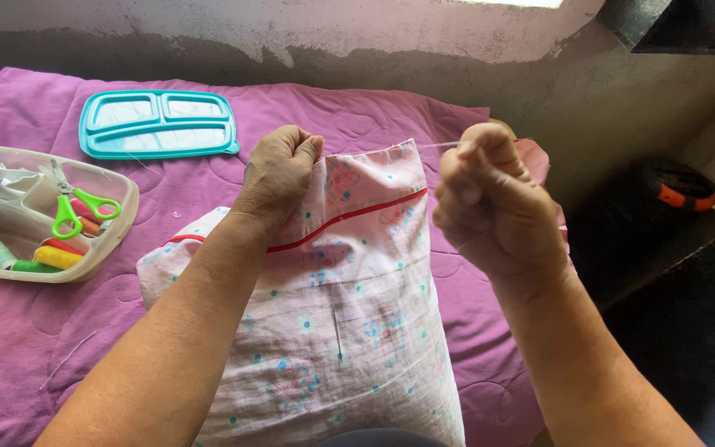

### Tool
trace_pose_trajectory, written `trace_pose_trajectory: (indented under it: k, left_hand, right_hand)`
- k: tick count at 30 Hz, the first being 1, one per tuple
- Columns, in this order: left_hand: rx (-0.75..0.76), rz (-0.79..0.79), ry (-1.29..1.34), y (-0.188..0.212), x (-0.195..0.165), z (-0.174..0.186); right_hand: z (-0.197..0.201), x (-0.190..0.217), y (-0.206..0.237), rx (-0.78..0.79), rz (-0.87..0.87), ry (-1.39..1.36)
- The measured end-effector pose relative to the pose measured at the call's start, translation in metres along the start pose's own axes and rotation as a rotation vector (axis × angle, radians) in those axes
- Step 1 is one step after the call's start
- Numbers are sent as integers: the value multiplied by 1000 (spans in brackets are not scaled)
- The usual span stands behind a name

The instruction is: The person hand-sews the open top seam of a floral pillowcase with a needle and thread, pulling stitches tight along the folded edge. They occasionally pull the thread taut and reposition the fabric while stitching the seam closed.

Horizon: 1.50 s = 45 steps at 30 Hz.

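Your left hand [279,170] is clamped in a fist on the top edge of the pale printed fabric [341,323], which lies along the middle of the purple quilt [26,331] and runs lengthwise toward you. Your right hand [490,194], fingers pinched together, holds a thin white thread [436,146] stretched level from that fabric edge to the right. Both hands sit equally near the seam. Toward the quilt's left edge sit a clear sewing box [117,223] with green scissors [76,207] and a teal tray [157,124]; nothing blocks the thread
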<state>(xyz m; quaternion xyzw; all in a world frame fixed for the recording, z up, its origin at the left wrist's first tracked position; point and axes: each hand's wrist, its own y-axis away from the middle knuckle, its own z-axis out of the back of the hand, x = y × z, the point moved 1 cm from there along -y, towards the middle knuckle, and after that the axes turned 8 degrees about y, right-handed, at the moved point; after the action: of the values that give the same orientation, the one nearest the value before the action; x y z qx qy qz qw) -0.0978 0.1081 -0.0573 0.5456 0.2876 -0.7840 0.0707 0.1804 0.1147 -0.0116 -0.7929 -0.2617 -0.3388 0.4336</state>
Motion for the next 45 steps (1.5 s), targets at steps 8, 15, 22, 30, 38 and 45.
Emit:
trace_pose_trajectory:
  k: [8,15,22,30,38,45]
  left_hand:
    - [114,9,82,-7,-12,1]
    - [101,-510,209,20,-57,13]
    - [332,-627,-104,98,-84,9]
    - [167,-265,131,93,-66,29]
    - [-116,-313,516,62,-29,55]
    - [-313,-42,1121,34,1,112]
  right_hand:
    - [13,4,2,-200,-20,344]
    - [-4,-33,-7,-137,-112,721]
    - [-13,-42,-11,-134,-144,812]
    - [9,-28,5,1,-354,808]
    - [10,-36,19,155,-345,1049]
    - [50,-10,29,-194,-174,38]
